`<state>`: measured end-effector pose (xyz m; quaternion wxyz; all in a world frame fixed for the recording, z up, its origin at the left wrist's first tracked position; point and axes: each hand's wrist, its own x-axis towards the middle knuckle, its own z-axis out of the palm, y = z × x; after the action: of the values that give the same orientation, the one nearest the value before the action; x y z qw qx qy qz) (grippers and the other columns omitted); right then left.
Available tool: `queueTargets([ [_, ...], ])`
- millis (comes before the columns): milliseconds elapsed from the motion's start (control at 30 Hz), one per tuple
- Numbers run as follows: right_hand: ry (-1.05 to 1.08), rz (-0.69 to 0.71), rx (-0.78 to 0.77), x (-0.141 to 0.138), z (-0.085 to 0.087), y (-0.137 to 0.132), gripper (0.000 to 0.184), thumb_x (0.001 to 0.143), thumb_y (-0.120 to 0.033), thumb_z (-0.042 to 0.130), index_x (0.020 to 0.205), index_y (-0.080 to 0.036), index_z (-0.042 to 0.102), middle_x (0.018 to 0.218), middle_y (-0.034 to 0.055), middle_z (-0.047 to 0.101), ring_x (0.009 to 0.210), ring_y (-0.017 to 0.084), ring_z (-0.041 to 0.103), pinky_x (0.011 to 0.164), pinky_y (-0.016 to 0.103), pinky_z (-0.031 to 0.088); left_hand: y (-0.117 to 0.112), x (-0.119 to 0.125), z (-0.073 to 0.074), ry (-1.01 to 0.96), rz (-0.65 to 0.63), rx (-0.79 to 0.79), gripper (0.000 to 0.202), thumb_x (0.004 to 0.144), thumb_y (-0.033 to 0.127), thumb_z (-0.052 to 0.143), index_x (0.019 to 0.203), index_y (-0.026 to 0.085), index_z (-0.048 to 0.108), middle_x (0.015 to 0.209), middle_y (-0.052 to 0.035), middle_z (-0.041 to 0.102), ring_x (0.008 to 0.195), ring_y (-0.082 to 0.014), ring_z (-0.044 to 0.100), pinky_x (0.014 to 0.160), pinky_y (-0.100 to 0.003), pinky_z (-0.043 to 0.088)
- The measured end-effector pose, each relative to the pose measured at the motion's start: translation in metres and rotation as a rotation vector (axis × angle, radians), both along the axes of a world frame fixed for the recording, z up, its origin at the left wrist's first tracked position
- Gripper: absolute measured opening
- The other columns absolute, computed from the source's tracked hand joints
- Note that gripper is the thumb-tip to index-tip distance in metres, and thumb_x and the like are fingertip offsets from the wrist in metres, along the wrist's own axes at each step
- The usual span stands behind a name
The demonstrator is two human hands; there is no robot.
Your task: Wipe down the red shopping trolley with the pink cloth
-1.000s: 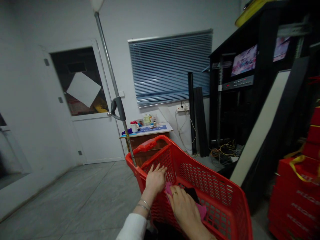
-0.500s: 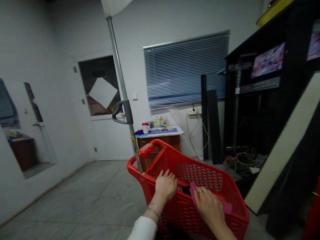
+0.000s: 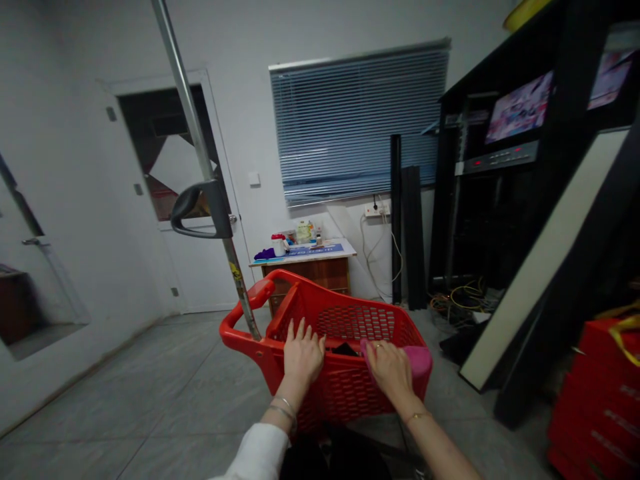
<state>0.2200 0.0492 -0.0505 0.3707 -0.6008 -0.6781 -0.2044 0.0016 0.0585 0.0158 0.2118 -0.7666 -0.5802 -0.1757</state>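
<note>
A red plastic shopping cart (image 3: 345, 393) with perforated walls stands right in front of me. My left hand (image 3: 303, 357) rests on its near rim, fingers stretched out and spread. Farther right along the same rim, my right hand (image 3: 390, 370) is closed on a pink cloth (image 3: 419, 362), which drapes over the edge near the cart's right end. Something black (image 3: 345, 349) shows inside the basket between my hands; its kind is unclear. A metal pole with a grey loop handle (image 3: 217, 210) rises at the cart's left end, beside the red push bar.
Behind the cart is a small desk (image 3: 320, 251) holding a red-lidded white jar and bottles. A black rack (image 3: 450, 220) with screens stands right, with tangled cables (image 3: 465, 297) and a leaning pale panel (image 3: 540, 267). Red boxes (image 3: 595, 393) are at lower right; a door (image 3: 200, 267) is left.
My view has turned a little right and down. The right hand and the pink cloth have shifted left along the rim, and more of the cloth shows. My left hand stays at the rim.
</note>
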Motion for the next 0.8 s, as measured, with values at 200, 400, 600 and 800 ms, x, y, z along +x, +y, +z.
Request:
queueTargets([
  [200, 0.007, 0.179, -0.046, -0.034, 0.004, 0.002, 0.040, 0.102, -0.034, 0.036, 0.091, -0.021, 0.072, 0.080, 0.0041, 0.069, 0.079, 0.015, 0.059, 0.079, 0.031, 0.034, -0.003, -0.012, -0.004, -0.020, -0.051, 0.036, 0.053, 0.100, 0.046, 0.029, 0.117, 0.018, 0.071, 0.128, -0.0115, 0.066, 0.139, -0.0296, 0.042, 0.121, -0.055, 0.013],
  [400, 0.094, -0.084, -0.052, 0.010, -0.005, -0.003, 0.045, 0.097, -0.054, 0.040, 0.089, -0.027, 0.075, 0.090, 0.0052, 0.073, 0.096, 0.027, 0.058, 0.102, 0.056, 0.022, -0.012, -0.009, -0.006, -0.053, 0.049, 0.091, 0.049, 0.099, 0.042, 0.031, 0.119, 0.019, 0.069, 0.134, -0.0098, 0.062, 0.142, -0.0305, 0.037, 0.121, -0.058, 0.011],
  [600, 0.089, 0.032, -0.096, -0.054, 0.009, -0.003, 0.040, 0.100, -0.044, 0.038, 0.103, -0.022, 0.071, 0.088, 0.0066, 0.073, 0.084, 0.020, 0.060, 0.087, 0.038, 0.033, -0.012, -0.011, 0.000, -0.056, 0.021, 0.045, 0.047, 0.100, 0.035, 0.030, 0.116, 0.018, 0.071, 0.131, -0.0102, 0.064, 0.141, -0.0295, 0.038, 0.121, -0.058, 0.012],
  [800, 0.042, 0.119, -0.070, -0.007, -0.009, -0.001, 0.045, 0.102, -0.040, 0.033, 0.095, -0.021, 0.073, 0.087, 0.0065, 0.074, 0.085, 0.019, 0.063, 0.094, 0.040, 0.033, -0.012, -0.017, -0.005, -0.066, 0.012, 0.041, 0.049, 0.100, 0.042, 0.030, 0.122, 0.019, 0.068, 0.138, -0.0097, 0.059, 0.144, -0.0290, 0.034, 0.122, -0.057, 0.010],
])
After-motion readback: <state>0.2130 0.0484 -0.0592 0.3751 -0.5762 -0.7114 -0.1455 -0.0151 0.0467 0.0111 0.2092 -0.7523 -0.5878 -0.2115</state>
